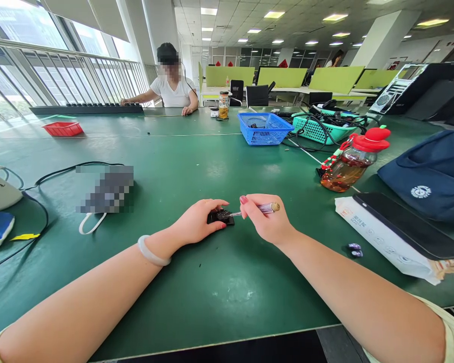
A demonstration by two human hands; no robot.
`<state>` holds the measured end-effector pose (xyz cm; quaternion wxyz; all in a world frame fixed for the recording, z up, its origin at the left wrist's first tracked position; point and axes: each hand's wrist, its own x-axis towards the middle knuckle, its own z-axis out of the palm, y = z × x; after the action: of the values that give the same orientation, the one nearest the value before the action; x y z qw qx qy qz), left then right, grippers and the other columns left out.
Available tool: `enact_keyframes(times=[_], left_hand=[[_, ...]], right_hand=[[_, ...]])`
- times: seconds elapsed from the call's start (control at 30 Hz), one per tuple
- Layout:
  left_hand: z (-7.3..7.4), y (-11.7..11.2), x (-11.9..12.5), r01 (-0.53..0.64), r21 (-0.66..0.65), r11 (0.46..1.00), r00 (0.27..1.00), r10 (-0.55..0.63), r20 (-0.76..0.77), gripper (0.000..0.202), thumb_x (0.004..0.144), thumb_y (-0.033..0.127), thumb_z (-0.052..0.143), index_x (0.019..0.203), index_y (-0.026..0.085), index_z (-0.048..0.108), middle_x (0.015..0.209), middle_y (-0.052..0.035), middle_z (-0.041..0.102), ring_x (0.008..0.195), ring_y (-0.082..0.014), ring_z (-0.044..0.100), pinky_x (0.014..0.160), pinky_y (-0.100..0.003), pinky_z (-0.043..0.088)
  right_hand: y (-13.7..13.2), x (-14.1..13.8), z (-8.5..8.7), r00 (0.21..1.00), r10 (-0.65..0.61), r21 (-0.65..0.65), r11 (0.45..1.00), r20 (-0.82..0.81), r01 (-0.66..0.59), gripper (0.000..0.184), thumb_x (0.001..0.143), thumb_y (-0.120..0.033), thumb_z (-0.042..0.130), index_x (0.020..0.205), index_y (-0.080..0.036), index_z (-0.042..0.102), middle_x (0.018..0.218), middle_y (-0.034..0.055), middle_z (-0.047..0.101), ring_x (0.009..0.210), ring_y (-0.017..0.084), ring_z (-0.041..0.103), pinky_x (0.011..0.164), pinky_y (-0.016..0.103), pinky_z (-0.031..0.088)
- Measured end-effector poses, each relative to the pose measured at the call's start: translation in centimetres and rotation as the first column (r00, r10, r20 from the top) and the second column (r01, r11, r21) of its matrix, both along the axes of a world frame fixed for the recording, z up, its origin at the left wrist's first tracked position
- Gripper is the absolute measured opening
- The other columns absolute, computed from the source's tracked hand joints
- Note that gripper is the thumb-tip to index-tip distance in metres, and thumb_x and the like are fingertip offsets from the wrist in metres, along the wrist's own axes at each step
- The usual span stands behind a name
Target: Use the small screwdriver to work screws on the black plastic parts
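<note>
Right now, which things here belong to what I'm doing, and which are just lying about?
Seemingly in use: small black part, thin-shafted tool.

Apparently just lying about: blue basket, red tray, red-lidded bottle, navy bag.

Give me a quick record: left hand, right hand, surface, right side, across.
Left hand: steadies small black part
Right hand: grips screwdriver-like tool, tip at the part
Surface: green table
Right side: red-lidded bottle, dark blue bag
Across: person in white shirt
</note>
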<state>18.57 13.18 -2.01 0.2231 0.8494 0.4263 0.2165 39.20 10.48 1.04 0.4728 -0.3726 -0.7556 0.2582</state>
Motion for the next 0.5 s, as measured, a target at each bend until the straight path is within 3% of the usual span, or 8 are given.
enact_keyframes(times=[0.5], left_hand=[[0.20,-0.17,0.14,-0.036,-0.005,0.999,0.999,0.036,-0.024,0.052,0.080,0.034,0.070,0.129,0.023,0.058,0.110,-0.0066,0.071,0.104,-0.0265,0.063,0.097,-0.044,0.050]], right_hand=[[0.40,-0.04,-0.09,0.994,-0.074,-0.076,0.995,-0.079,0.068,0.055,0.093,-0.055,0.046,0.051,-0.020,0.043,0.050,-0.0022,0.037,0.050,0.011,0.032,0.050,0.028,0.026]])
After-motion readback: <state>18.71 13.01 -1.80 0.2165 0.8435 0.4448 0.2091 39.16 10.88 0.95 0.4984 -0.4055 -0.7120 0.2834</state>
